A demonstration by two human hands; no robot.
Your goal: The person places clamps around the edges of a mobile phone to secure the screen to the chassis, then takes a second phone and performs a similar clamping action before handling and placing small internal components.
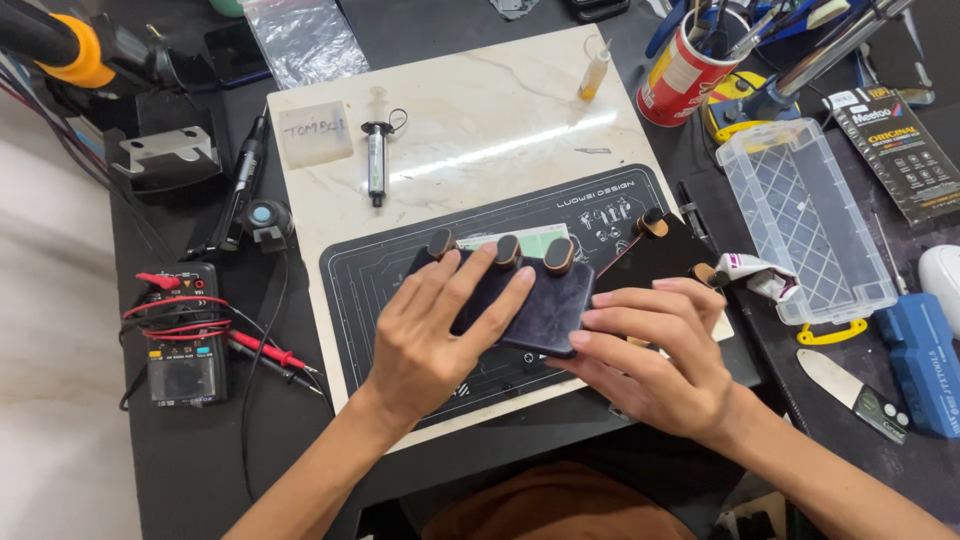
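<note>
- Multimeter with red leads is sitting at the far left of the dark surface.
- Left hand is lying flat, its grip spread apart, fingers pressing on a dark phone.
- Phone is resting on the black work mat, clamps lining its top edge.
- Right hand is touching the phone's right edge, fingers loosely extended.
- Clear plastic box is standing at the right.

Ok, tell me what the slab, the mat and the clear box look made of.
Slab: polished marble or a look-alike, cream with grey veins and a bright glare streak. Mat: probably rubber or silicone, matt black with pale printed lines. Box: clear hard plastic, see-through with a moulded grid.
</note>
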